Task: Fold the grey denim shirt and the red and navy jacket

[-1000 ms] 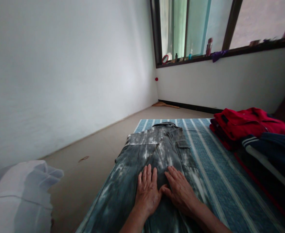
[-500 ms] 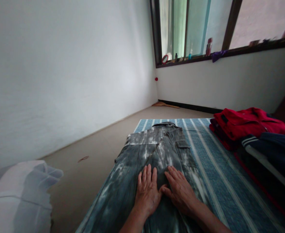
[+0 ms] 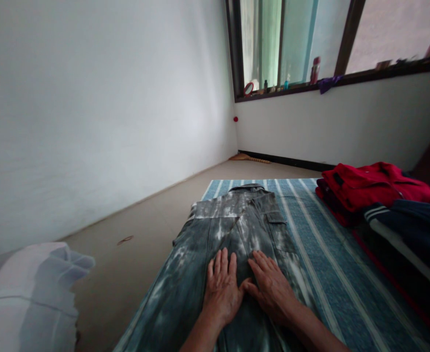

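Observation:
A grey denim jacket (image 3: 222, 230) with pale faded patches lies spread on a blue striped sheet (image 3: 321, 249), its collar at the far end. My left hand (image 3: 222, 288) rests flat on the middle of the jacket, fingers stretched out. Beside it, my right hand (image 3: 271, 286) also lies flat on the cloth, with the fingers angled to the left. The two thumbs meet or nearly meet. Neither hand grips the fabric. My forearms cover part of the jacket's near end.
Folded clothes, including a red garment (image 3: 376, 183) and a dark blue one (image 3: 416, 230), are stacked at the right. A whitish cloth-covered bundle (image 3: 28, 298) stands at the lower left. A thin loop (image 3: 125, 240) lies on the floor. Small items line the window sill (image 3: 291, 90).

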Demonstrator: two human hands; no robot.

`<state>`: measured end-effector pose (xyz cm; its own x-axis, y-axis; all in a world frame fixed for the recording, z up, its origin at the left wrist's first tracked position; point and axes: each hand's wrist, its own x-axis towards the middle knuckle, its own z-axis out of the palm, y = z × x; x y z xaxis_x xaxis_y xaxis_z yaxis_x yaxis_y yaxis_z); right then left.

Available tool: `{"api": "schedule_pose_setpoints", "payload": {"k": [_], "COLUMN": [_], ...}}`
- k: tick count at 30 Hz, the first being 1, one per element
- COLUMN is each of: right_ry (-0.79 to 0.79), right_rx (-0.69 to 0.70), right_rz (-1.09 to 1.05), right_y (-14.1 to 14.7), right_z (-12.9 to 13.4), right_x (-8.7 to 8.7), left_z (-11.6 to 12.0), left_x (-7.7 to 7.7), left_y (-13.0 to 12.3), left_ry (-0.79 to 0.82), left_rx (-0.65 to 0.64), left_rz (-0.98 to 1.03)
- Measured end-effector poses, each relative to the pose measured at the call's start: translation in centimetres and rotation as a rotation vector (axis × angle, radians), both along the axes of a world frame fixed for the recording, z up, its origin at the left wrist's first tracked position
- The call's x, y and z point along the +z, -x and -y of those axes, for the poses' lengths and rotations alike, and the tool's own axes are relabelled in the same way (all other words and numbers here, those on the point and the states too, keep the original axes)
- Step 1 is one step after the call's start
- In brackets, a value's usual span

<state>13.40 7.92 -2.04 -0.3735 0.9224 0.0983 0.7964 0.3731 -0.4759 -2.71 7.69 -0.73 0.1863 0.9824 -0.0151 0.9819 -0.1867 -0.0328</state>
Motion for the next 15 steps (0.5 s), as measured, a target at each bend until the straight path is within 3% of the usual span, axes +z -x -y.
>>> {"api": "schedule_pose_setpoints", "payload": {"k": [15], "right_ry": [-0.019], "right_rx": [-0.002], "right_rz": [-0.003], "right_y": [-0.01], "right_z": [-0.05], "right_x": [-0.54], "left_z": [0.05], "left_x": [0.32], "left_y": [-0.14], "left_ry": [0.022], "left_rx": [0.007], "left_rz": [0.002]}}
